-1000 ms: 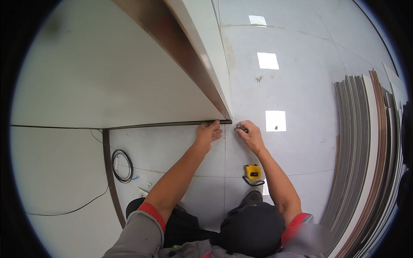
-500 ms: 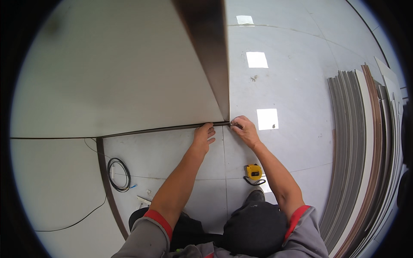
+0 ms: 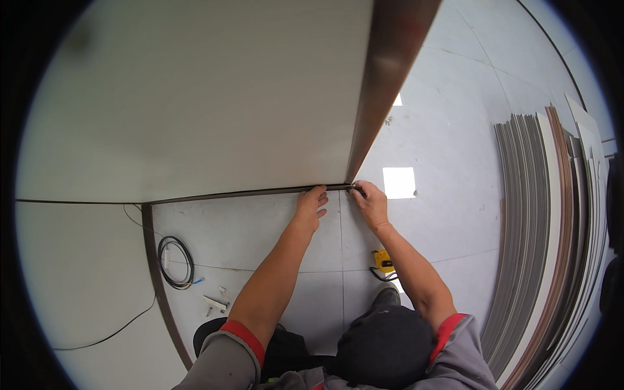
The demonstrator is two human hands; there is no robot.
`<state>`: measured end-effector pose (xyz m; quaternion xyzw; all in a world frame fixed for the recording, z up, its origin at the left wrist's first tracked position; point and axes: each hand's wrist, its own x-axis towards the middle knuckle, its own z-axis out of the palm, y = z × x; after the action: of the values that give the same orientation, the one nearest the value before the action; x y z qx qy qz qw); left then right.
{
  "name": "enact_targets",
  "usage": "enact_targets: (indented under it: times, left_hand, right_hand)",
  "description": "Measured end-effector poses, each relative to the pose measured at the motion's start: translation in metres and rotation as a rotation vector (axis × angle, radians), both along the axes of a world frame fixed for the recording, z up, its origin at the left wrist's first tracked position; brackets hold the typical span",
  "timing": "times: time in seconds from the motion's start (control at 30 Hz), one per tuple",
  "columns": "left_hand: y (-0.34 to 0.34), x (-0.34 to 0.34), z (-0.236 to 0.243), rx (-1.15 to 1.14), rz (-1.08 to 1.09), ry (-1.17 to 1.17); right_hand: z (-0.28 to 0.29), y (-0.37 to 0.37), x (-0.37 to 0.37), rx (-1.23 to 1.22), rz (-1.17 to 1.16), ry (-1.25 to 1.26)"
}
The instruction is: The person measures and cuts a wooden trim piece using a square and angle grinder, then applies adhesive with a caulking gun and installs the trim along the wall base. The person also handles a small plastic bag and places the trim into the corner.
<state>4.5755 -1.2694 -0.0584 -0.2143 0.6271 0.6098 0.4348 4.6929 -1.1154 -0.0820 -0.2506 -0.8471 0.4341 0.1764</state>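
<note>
The wall panel (image 3: 227,97) stands before the person, the skirting strip (image 3: 247,194) along its foot and the corner trim (image 3: 393,65) up its right edge. The left hand (image 3: 312,205) touches the strip; the right hand (image 3: 369,204) is beside it, at the strip's right end. On the floor (image 3: 312,244), the coiled cable (image 3: 189,263) lies left, near the side panel (image 3: 84,266). The tape measure (image 3: 383,260) (partly hidden by the right forearm) lies before the shoe (image 3: 388,296). Stacked boards (image 3: 533,227) occupy the far right.

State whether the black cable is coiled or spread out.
Coiled: the cable lies in round, overlapping loops on the floor.
</note>
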Motion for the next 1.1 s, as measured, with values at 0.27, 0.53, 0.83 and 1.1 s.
enact_targets:
  times: [0.27, 0.53, 0.83, 1.1]
  left_hand:
    - [-0.002, 0.001, -0.003, 0.002, 0.011, 0.009]
    - [-0.004, 0.003, -0.012, 0.011, -0.003, 0.028]
    - [-0.006, 0.005, -0.005, -0.021, -0.037, 0.057]
    - [-0.002, 0.006, -0.002, -0.029, -0.024, 0.052]
  right_hand:
    - [0.001, -0.006, -0.002, 0.193, 0.015, 0.004]
    - [0.001, -0.005, -0.003, 0.210, 0.026, -0.002]
    - [0.004, -0.003, -0.004, 0.157, 0.075, -0.012]
    - [0.003, -0.005, -0.004, -0.072, -0.048, -0.047]
